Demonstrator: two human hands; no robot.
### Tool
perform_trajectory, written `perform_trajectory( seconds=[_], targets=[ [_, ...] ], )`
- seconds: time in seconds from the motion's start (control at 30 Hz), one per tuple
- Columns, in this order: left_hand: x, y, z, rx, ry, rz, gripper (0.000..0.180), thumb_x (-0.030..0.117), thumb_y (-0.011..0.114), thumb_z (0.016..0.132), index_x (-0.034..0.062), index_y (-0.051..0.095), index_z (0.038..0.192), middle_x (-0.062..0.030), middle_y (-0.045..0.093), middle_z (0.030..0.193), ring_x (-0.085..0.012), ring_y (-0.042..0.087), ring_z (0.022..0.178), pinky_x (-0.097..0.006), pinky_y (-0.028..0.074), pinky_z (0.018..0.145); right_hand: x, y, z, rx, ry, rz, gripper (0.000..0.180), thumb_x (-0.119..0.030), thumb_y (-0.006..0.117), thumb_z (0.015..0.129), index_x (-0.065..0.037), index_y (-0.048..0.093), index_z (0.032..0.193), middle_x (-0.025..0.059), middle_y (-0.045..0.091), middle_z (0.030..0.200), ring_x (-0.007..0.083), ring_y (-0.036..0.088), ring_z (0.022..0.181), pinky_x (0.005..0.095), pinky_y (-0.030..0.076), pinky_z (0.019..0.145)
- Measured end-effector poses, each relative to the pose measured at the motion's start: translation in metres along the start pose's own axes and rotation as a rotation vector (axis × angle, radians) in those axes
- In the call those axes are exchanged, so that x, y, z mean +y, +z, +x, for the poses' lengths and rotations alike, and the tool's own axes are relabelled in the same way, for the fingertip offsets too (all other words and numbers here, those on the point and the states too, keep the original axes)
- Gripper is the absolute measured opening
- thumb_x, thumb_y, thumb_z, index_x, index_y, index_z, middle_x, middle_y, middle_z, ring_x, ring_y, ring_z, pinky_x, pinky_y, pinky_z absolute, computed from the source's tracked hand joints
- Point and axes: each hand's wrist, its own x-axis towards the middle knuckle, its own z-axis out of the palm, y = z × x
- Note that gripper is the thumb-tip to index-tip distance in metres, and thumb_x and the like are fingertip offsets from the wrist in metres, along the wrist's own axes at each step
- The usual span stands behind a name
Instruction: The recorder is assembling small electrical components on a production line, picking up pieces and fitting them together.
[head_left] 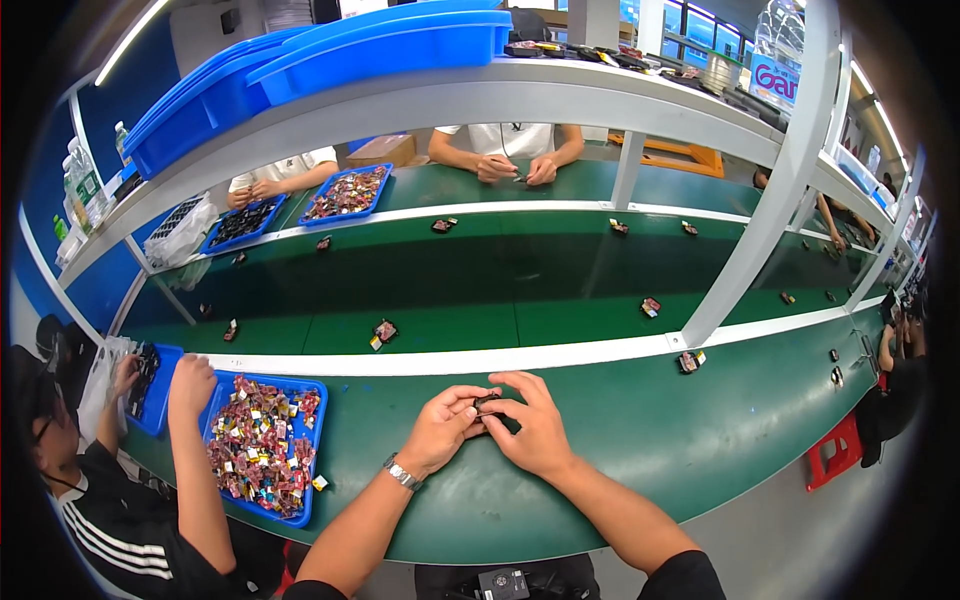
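Two hands meet at the near table edge: left hand (438,428) and right hand (535,430) both pinch one small dark part (488,402). Assembly seems midway; the blue tray (225,385) at left holds many loose pieces.

Left hand (440,428) and right hand (535,425) around small dark part (487,402) over green bench (640,420).

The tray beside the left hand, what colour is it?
Blue; the tray holds small red and gold parts, by the left hand. Head view shows it best.
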Motion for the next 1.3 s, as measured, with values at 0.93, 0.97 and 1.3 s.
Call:
perform_trajectory(
  seconds=[0.93,0.97,1.3],
  targets=[
    [-0.001,-0.002,0.001,0.051,-0.026,-0.027,0.030,0.009,0.053,0.100,0.0022,0.050,0.129,-0.0081,0.062,0.123,-0.0151,0.060,0.112,-0.032,0.052,0.093,0.010,-0.007,0.014,0.029,-0.224,-0.090,0.022,0.002,0.073,0.072,-0.007,0.069,0.091,0.0043,0.064,0.097,0.0231,0.063,0.086,0.0328,0.054,0.069],
    [-0.001,-0.003,0.000,0.038,-0.036,-0.028,0.031,0.008,0.053,0.100,0.0024,0.049,0.130,-0.0079,0.062,0.123,-0.0148,0.060,0.112,-0.032,0.052,0.093,0.009,-0.008,0.015,0.028,-0.226,-0.088,0.022,0.002,0.073,0.072,-0.007,0.069,0.091,0.0043,0.064,0.097,0.0231,0.063,0.086,0.0328,0.054,0.069],
    [0.002,0.001,0.001,0.051,-0.042,-0.005,0.030,0.008,0.052,0.100,0.0028,0.050,0.129,-0.0076,0.062,0.123,-0.0142,0.060,0.111,-0.031,0.052,0.091,0.007,-0.013,0.019,-0.044,-0.255,-0.155,0.024,0.000,0.075,0.071,-0.007,0.069,0.092,0.0049,0.065,0.093,0.0230,0.063,0.084,0.0333,0.055,0.069]
  ],
)
